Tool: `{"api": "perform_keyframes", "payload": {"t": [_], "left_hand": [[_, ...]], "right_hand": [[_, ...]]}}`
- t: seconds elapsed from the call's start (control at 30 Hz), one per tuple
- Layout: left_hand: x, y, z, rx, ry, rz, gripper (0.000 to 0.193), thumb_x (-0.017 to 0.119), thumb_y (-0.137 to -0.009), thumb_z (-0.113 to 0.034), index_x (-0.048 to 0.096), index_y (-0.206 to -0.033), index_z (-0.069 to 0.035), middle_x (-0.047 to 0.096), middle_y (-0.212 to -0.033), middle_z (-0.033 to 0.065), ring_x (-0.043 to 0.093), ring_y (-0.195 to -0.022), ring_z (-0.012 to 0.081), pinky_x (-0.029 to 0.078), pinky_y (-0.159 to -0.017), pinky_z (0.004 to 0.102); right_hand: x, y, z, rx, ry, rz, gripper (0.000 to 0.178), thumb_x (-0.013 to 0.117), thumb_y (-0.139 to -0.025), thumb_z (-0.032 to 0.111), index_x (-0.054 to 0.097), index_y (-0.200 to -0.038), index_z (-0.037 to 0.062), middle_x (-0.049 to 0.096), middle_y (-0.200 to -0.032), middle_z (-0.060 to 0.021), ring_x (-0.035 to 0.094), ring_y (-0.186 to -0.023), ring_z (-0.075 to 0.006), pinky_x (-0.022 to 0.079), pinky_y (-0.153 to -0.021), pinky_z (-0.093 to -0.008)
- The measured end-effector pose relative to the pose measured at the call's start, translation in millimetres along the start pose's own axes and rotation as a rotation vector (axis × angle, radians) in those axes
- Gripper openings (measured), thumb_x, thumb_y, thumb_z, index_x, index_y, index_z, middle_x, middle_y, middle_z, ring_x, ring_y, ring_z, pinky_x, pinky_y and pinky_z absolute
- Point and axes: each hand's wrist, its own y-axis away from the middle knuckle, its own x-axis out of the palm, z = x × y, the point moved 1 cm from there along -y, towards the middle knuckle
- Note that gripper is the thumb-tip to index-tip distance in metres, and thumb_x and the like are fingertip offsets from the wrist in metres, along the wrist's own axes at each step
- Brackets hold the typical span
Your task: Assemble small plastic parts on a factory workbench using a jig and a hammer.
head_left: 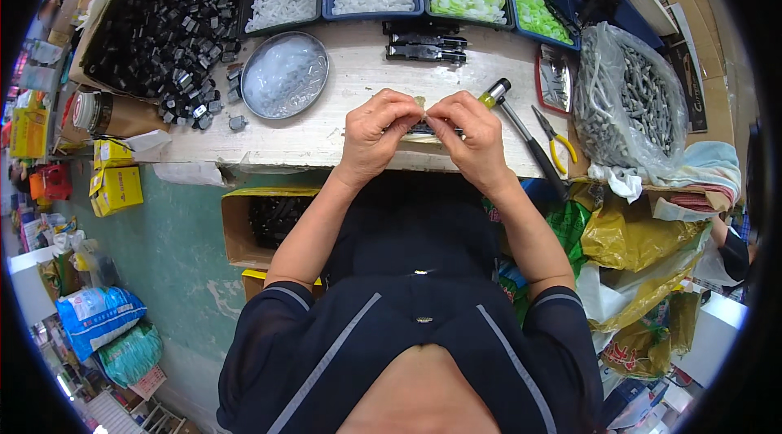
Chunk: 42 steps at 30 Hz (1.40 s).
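Where the fingers [405, 111] meet, a small yellowish piece [420, 100] sits between them.

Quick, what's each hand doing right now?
Left hand: closed, fingertips pinched; whatever it holds is too small to tell.
Right hand: also closed in a pinch, meeting the left; its hold can't be told.

I record a pale worktop [358, 59] across the upper half of the frame. Along its rear edge I count four bins [375, 15]; below them lie black elongated parts [426, 53]. Upper left, I note loose black pieces [191, 106] and a round dish [327, 82]. At centre, pale slim pieces [423, 138] lie partly hidden. Right of centre: a hammer [531, 139], yellow-handled pliers [562, 151], a red-edged tray [539, 94] and a clear bag [599, 92] of grey parts.
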Motion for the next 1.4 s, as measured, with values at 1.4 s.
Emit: {"api": "perform_keyframes", "payload": {"t": [1.4], "left_hand": [[199.4,-230.2,72.8,0.157,-0.957,0.642,0.023,0.067,-0.067,-0.020,0.062,-0.080,-0.002,0.060,-0.084,0.0187,0.059,-0.081,0.0341,0.048,-0.071,0.0435]], "right_hand": [[-118.3,-1.8,-157.8,0.723,0.669,0.103,0.023,0.051,-0.076,0.008,0.057,-0.096,-0.0008,0.052,-0.098,-0.0244,0.058,-0.082,-0.0367,0.048,-0.072,-0.0451]]}}
